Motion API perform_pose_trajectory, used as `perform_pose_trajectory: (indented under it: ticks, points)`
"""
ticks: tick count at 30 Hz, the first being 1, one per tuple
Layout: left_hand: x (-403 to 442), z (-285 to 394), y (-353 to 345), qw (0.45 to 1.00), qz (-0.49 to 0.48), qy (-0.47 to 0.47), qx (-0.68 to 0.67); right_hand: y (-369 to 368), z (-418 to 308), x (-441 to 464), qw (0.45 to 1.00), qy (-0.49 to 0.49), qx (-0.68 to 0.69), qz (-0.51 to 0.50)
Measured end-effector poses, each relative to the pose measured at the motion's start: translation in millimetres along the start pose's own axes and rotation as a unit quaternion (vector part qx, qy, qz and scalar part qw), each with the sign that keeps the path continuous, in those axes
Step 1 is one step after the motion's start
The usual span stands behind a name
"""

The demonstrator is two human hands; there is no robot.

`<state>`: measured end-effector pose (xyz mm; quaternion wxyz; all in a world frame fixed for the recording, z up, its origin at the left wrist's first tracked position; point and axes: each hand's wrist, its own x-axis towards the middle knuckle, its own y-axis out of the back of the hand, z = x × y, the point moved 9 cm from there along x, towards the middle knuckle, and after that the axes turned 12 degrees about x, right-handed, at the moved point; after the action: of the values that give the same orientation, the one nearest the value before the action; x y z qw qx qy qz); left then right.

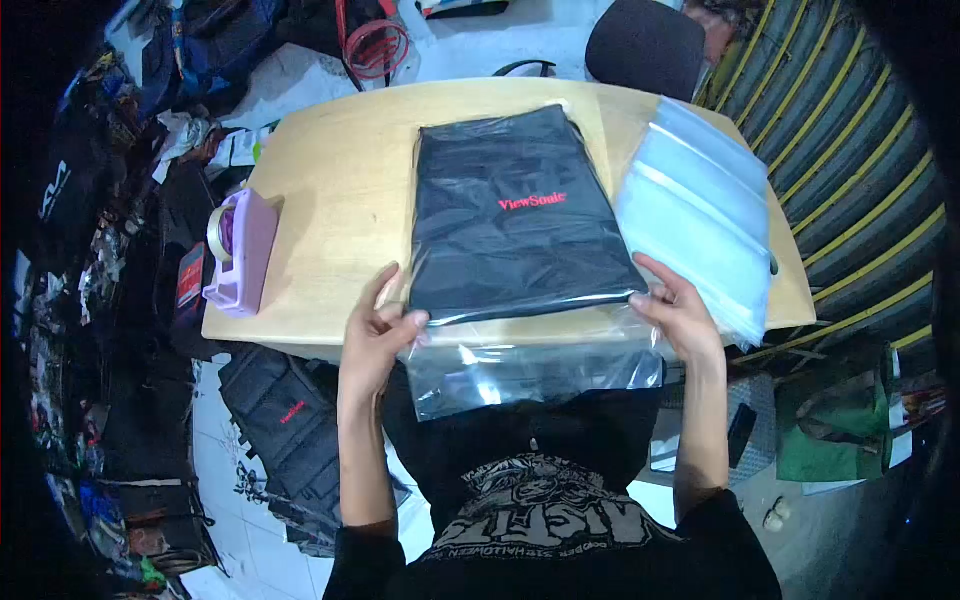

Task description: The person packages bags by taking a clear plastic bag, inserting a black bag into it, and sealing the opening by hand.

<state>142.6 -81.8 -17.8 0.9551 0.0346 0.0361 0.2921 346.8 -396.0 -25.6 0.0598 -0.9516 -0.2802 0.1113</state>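
- Tape dispenser (262, 250), lilac, with roll; on left end of desk (340, 190).
- Seat (645, 45), dark, rounded; beyond the desk's far edge.
- Bag (825, 462), green; low at right.
- Ribbed surface (845, 160), dark, striped yellow; along right side.

Left hand (380, 330): at the left edge of the clear plastic sleeve (540, 362), pinching it, thumb on top and pointing inward, index finger raised and spread away.
Right hand (684, 316): at the sleeve's right edge, pinching it, thumb pointing inward, index finger stretched out above the thumb.
Left forearm (366, 450): bare, left of the sleeve's near end.
Right forearm (704, 425): bare, right of that end.
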Motion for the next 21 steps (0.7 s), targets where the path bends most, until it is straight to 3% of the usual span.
perform_pose_trajectory:
  ticks: [2, 4, 5, 7, 8, 9, 11, 15, 21]
  points:
    - [1, 31, 7, 0.996, 0.008, -0.084, 0.029, -14, -28, -1, 0.994, 0.043, 0.097, -0.036]
    - [9, 72, 12, 0.981, 0.019, -0.189, 0.037, -28, -75, 1, 0.983, 0.137, 0.100, -0.066]
    - [16, 90, 15, 0.976, -0.002, -0.205, 0.079, -29, -98, 5, 0.977, 0.181, 0.087, -0.076]
    - [26, 141, 18, 0.970, 0.000, -0.241, 0.029, -36, -143, 15, 0.963, 0.218, 0.140, -0.076]
    - [35, 165, 22, 0.960, 0.011, -0.275, 0.058, -49, -171, 18, 0.951, 0.237, 0.145, -0.136]
    - [44, 190, 27, 0.947, 0.024, -0.310, 0.086, -53, -200, 14, 0.945, 0.305, 0.080, -0.087]
    - [56, 235, 31, 0.943, 0.033, -0.318, 0.090, -60, -243, 30, 0.923, 0.360, 0.034, -0.131]
    - [79, 300, 45, 0.910, 0.037, -0.400, 0.106, -75, -301, 42, 0.906, 0.402, 0.015, -0.130]
    - [74, 329, 54, 0.900, 0.020, -0.417, 0.124, -76, -326, 48, 0.897, 0.424, 0.011, -0.120]
